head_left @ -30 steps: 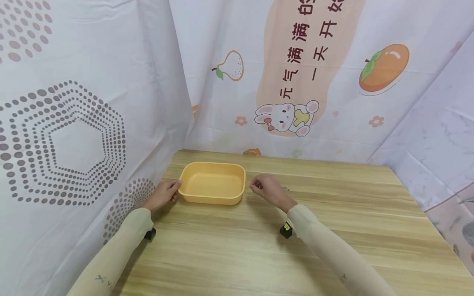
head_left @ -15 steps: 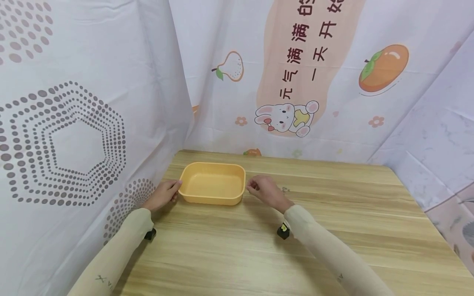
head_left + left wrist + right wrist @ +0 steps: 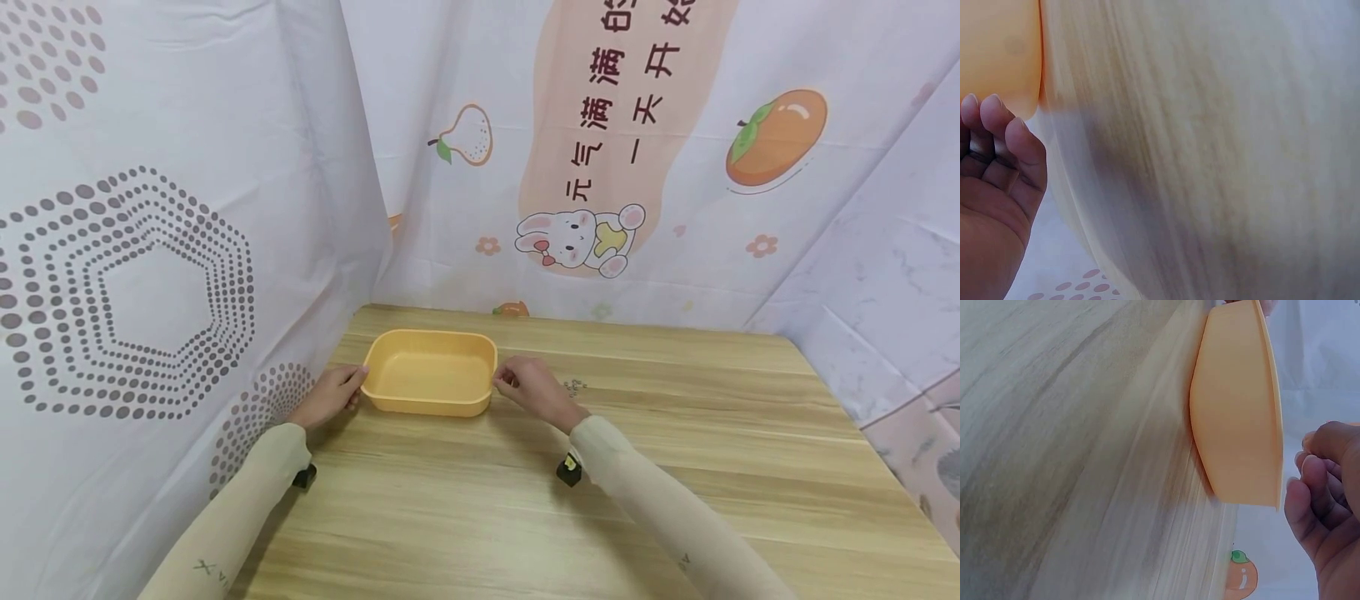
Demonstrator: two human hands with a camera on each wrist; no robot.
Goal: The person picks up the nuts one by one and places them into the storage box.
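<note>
A yellow tray — round-cornered — sits upright on the tabletop.

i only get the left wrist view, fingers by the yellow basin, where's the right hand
Observer: In the head view, the right hand is beside the right-hand end of the yellow basin.
Operator: is it touching
Observer: No, the right wrist view shows a narrow gap between its fingertips and the basin.
Operator: ok, anything else lying nearby
Observer: Yes, in the head view tiny grey pieces lie on the table just right of that hand, too small to identify.
</note>
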